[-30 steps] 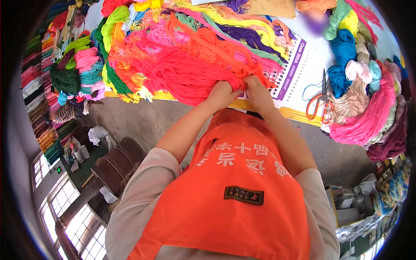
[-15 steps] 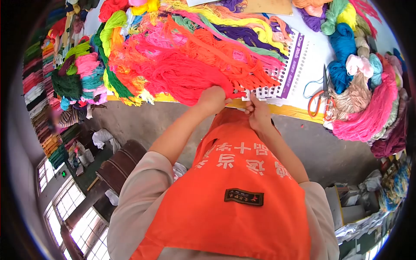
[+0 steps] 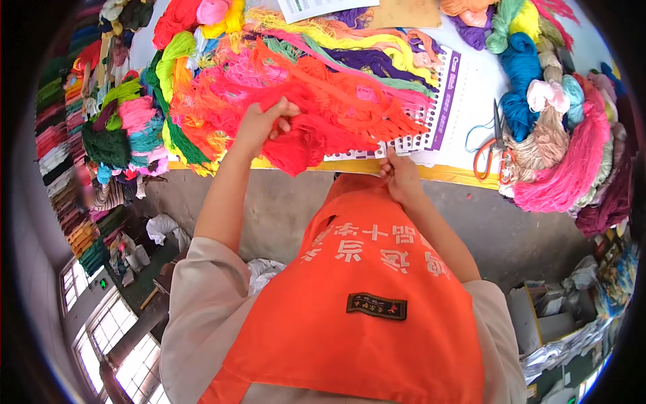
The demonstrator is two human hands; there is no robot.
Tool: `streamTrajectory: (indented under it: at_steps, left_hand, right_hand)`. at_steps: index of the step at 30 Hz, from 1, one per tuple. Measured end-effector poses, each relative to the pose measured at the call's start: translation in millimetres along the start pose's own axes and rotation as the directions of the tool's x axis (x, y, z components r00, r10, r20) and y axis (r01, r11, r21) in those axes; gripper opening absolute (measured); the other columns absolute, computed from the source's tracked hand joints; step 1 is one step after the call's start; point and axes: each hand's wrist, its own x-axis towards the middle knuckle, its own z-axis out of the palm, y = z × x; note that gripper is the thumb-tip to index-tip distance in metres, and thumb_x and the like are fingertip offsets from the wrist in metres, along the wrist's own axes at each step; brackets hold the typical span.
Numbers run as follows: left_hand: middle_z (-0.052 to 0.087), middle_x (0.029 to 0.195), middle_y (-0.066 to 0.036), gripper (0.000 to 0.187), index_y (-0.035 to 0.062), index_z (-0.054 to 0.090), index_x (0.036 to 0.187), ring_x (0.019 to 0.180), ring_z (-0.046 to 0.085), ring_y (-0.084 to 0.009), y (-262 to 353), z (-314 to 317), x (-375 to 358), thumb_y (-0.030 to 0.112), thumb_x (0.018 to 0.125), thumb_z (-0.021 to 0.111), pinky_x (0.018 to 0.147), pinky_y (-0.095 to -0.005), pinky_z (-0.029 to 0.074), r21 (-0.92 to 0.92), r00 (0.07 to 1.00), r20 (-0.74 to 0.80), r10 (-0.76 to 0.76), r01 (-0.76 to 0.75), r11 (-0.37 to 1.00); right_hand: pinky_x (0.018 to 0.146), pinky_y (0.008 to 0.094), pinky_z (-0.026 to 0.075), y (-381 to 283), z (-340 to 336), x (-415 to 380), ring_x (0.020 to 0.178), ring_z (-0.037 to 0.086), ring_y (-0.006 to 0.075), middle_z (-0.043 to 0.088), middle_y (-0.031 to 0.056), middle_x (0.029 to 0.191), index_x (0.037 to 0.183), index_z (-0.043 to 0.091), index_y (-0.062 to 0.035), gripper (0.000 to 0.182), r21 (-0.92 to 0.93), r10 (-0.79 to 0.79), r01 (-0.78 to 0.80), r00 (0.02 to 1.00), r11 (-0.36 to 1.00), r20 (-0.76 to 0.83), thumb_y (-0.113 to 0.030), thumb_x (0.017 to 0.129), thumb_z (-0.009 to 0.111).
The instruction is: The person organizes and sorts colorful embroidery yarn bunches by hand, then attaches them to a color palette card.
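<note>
My left hand point(image 3: 266, 124) is over the near left of the thread pile, its fingers curled into red embroidery thread point(image 3: 306, 138). Some of that thread droops past the table's front edge. My right hand point(image 3: 402, 176) pinches the near edge of a white perforated thread card point(image 3: 387, 149); its fingertips are partly hidden. Ends of the red thread lie at the card's holes. Just beyond, orange-red thread point(image 3: 377, 111) is looped at the holes of a card with a purple "Cross Stitch" strip point(image 3: 445, 101). Yellow, purple, green and pink strands fan out behind.
Orange-handled scissors point(image 3: 496, 145) lie to the right, beside blue, beige and pink skeins point(image 3: 562, 175). More skeins point(image 3: 178, 50) are heaped at the left. A printed sheet point(image 3: 323, 8) and brown cardboard point(image 3: 404, 13) are at the back. The table has a yellow front edge point(image 3: 451, 176).
My left hand has moved left and away from the card, drawing the red thread into a looser bunch. My right hand stays at the card's near edge.
</note>
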Motion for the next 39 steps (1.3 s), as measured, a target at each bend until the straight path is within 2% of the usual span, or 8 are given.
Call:
streamTrajectory:
  at_steps: [4, 6, 10, 15, 23, 26, 31, 39]
  left_hand:
    - [0.068, 0.094, -0.007, 0.044, 0.0052, 0.063, 0.081, 0.070, 0.053, -0.0079, 25.3, 4.4, -42.5, 0.040, 0.103, 0.046, 0.052, -0.0223, 0.036, -0.179, 0.959, 0.179, 0.221, -0.189, 0.965]
    - [0.063, 0.117, -0.015, 0.051, 0.0019, 0.065, 0.097, 0.094, 0.061, -0.0167, 15.8, 15.5, -46.6, 0.046, 0.103, 0.040, 0.070, -0.0297, 0.049, -0.605, 0.794, 0.468, 0.389, -0.033, 0.796]
    - [0.031, 0.156, -0.014, 0.065, 0.0034, 0.045, 0.140, 0.146, 0.025, -0.0349, 44.5, 54.5, -79.8, 0.055, 0.100, 0.037, 0.113, -0.0514, 0.034, -0.838, 0.751, 0.471, 0.464, 0.215, 0.502]
    - [0.029, 0.158, -0.011, 0.078, 0.0010, 0.034, 0.148, 0.143, 0.033, -0.0242, 51.7, 36.3, -87.2, 0.059, 0.097, 0.041, 0.115, -0.0441, 0.030, -0.755, 0.659, 0.571, 0.490, 0.188, 0.628]
    - [0.032, 0.156, -0.015, 0.072, 0.0000, 0.050, 0.137, 0.134, 0.043, -0.0250, 44.6, -7.2, -88.6, 0.059, 0.098, 0.040, 0.110, -0.0433, 0.034, -0.689, 0.601, 0.506, 0.619, -0.150, 0.709]
    - [0.030, 0.157, -0.017, 0.068, 0.0000, 0.056, 0.131, 0.137, 0.040, -0.0262, 44.2, -20.0, -88.2, 0.058, 0.098, 0.040, 0.111, -0.0436, 0.033, -0.763, 0.584, 0.570, 0.578, 0.114, 0.636]
    - [0.029, 0.156, -0.021, 0.066, -0.0005, 0.062, 0.123, 0.132, 0.046, -0.0277, 46.1, -16.9, -87.5, 0.057, 0.099, 0.040, 0.108, -0.0448, 0.038, -0.636, 0.545, 0.564, 0.621, -0.193, 0.747]
    - [0.056, 0.133, -0.022, 0.060, 0.0004, 0.065, 0.115, 0.141, 0.034, -0.0364, 43.9, -19.8, -69.0, 0.052, 0.101, 0.037, 0.107, -0.0516, 0.038, -0.837, 0.480, 0.516, 0.709, 0.109, 0.536]
  right_hand:
    - [0.052, 0.0224, 0.043, -17.7, 2.8, -30.5, 0.058, 0.050, 0.0089, 0.060, 0.0022, 0.072, 0.088, 0.060, -0.0062, 0.020, -0.322, 0.149, -0.121, 0.987, 0.939, 0.064, -0.024, 0.097, 0.060]
    - [0.051, 0.0190, 0.039, -22.0, 26.7, -50.8, 0.058, 0.049, 0.0061, 0.062, 0.0013, 0.076, 0.093, 0.061, -0.0042, 0.014, -0.368, -0.095, 0.122, 0.991, 0.922, 0.092, -0.018, 0.094, 0.063]
    - [0.052, 0.0189, 0.039, -57.4, 103.5, -107.1, 0.061, 0.047, 0.0033, 0.063, -0.0001, 0.080, 0.098, 0.062, -0.0036, 0.011, -0.427, -0.431, 0.499, 0.867, 0.754, 0.250, -0.012, 0.092, 0.066]
    - [0.054, 0.0205, 0.040, -61.9, 163.6, -138.4, 0.063, 0.047, 0.0025, 0.062, -0.0020, 0.084, 0.103, 0.062, -0.0022, 0.020, -0.563, -0.574, 0.678, 0.722, 0.474, 0.387, -0.012, 0.088, 0.072]
    - [0.054, 0.0211, 0.045, -40.0, 193.7, -140.7, 0.061, 0.054, 0.0059, 0.059, -0.0027, 0.077, 0.099, 0.059, -0.0069, 0.019, -0.252, -0.350, 0.442, 0.874, 0.861, 0.337, -0.021, 0.091, 0.070]
    - [0.055, 0.0204, 0.046, -35.0, 202.6, -150.4, 0.061, 0.054, 0.0061, 0.059, -0.0031, 0.078, 0.099, 0.058, -0.0077, 0.017, -0.181, -0.341, 0.408, 0.886, 0.895, 0.313, -0.022, 0.093, 0.067]
    - [0.055, 0.0217, 0.043, -22.0, 229.0, -169.4, 0.063, 0.052, 0.0056, 0.060, -0.0017, 0.085, 0.101, 0.058, -0.0108, 0.009, -0.398, -0.408, 0.456, 0.890, 0.796, 0.203, -0.017, 0.095, 0.061]
    - [0.053, 0.0199, 0.039, -49.8, 195.0, -165.4, 0.059, 0.048, 0.0039, 0.061, -0.0023, 0.081, 0.100, 0.059, -0.0082, 0.013, -0.248, -0.242, 0.368, 0.874, 0.896, 0.422, -0.021, 0.096, 0.062]
